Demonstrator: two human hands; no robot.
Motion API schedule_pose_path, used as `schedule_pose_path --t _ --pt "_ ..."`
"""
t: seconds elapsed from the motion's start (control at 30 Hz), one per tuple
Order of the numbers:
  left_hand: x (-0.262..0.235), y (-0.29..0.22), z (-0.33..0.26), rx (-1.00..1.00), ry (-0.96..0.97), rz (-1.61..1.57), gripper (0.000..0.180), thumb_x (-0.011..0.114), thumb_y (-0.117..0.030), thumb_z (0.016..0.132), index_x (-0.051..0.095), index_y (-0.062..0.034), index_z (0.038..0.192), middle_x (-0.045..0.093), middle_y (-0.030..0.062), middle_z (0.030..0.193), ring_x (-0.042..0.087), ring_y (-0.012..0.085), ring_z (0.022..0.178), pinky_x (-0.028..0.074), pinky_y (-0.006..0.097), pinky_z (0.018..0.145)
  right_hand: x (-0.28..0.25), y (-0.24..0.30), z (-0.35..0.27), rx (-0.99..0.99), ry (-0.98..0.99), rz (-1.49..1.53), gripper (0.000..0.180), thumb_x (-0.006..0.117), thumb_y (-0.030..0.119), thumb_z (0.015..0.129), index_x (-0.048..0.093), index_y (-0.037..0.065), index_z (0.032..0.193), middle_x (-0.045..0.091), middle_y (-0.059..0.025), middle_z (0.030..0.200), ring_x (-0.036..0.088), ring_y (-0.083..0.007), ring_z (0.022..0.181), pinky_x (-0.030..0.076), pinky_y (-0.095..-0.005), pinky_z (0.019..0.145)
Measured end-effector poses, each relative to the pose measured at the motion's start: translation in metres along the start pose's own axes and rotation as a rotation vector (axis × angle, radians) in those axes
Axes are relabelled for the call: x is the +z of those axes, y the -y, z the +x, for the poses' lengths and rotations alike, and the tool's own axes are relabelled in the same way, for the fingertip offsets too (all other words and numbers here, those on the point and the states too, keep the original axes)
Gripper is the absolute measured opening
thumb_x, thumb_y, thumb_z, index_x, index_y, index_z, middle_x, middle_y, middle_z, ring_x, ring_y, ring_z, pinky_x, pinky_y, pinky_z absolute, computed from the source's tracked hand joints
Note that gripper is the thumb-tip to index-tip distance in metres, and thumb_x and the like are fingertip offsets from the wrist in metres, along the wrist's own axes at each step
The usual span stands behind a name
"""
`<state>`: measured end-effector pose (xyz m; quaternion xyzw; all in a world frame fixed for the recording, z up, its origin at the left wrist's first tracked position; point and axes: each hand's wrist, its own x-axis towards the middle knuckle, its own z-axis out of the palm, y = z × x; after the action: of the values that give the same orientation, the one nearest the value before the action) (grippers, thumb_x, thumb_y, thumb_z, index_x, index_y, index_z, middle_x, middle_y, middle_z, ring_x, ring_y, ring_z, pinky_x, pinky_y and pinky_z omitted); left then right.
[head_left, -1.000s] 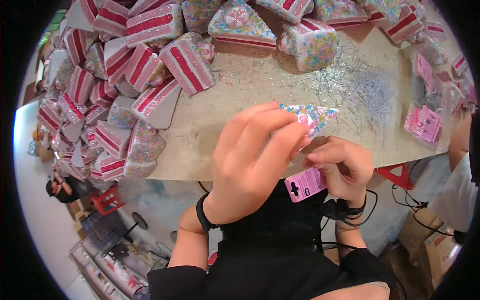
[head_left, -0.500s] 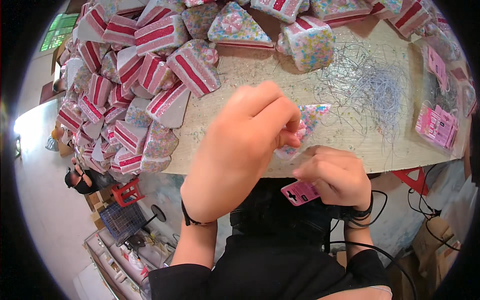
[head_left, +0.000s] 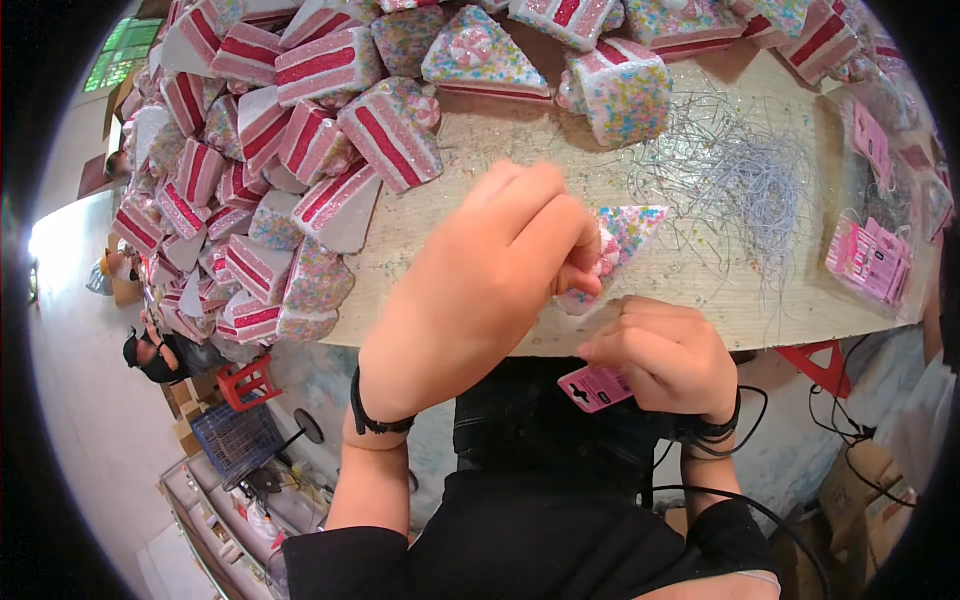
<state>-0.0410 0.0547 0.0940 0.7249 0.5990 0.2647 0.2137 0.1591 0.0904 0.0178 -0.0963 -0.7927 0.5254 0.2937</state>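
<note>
The left hand point(head_left: 480, 290) is curled over a wedge-shaped, sprinkle-covered cake-slice ornament point(head_left: 625, 235) at the near edge of the pale wooden table point(head_left: 690, 290). The right hand point(head_left: 665, 355) holds a small pink card tag point(head_left: 595, 387) just below that edge. Red-and-white striped cake-slice ornaments point(head_left: 290, 180) are heaped at left. A tangle of thin silver wires point(head_left: 745, 175) lies at right, near a stack of pink cards point(head_left: 870, 260).

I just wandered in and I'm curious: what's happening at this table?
A person at a wooden table grips a sprinkle-covered cake-slice ornament in the left hand, while the right hand holds a small pink tag just below it. Finished slices are heaped on the left, with loose silver threads to the right.
</note>
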Motion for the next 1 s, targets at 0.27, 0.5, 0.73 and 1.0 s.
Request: schedule_pose_path --t 0.27,0.5,0.73,1.0 --pt "0.014 -0.007 -0.043 0.174 -0.264 0.221 0.027 0.08 -0.02 0.075 0.062 -0.0122 0.092 0.058 0.0047 0.094 0.061 0.0275 0.094 0.049 0.038 0.075 0.0 -0.001 -0.003 0.006 -0.035 0.014 0.023 0.068 0.0 0.067 0.066 0.004 0.09 0.061 -0.0084 0.075 0.061 -0.0263 0.068 0.05 -0.0352 0.06" --pt "0.049 -0.006 -0.075 0.36 -0.246 0.254 0.031 0.077 -0.025 0.079 0.067 -0.0231 0.108 0.061 -0.0053 0.112 0.059 0.0189 0.103 0.048 0.04 0.086 -0.002 0.003 -0.002 0.112 -0.052 0.096 0.017 0.068 -0.002 0.071 0.065 0.004 0.087 0.056 -0.01 0.067 0.057 -0.0285 0.059 0.047 -0.035 0.055" --pt "0.037 0.004 -0.079 0.396 -0.187 0.321 0.031 0.076 -0.018 0.077 0.07 -0.0231 0.106 0.06 -0.0068 0.11 0.058 0.0179 0.102 0.048 0.038 0.087 -0.009 0.01 0.006 0.173 -0.004 0.19 0.014 0.067 -0.005 0.073 0.064 0.004 0.084 0.06 -0.0108 0.068 0.062 -0.0292 0.062 0.048 -0.0339 0.055" --pt "0.037 0.005 -0.077 0.453 -0.249 0.373 0.03 0.077 -0.019 0.077 0.07 -0.0223 0.106 0.059 -0.0071 0.106 0.057 0.0176 0.103 0.048 0.037 0.084 -0.011 0.008 0.003 0.215 0.045 0.187 0.014 0.066 -0.005 0.073 0.065 0.005 0.084 0.062 -0.0106 0.069 0.063 -0.0299 0.062 0.049 -0.0342 0.056"
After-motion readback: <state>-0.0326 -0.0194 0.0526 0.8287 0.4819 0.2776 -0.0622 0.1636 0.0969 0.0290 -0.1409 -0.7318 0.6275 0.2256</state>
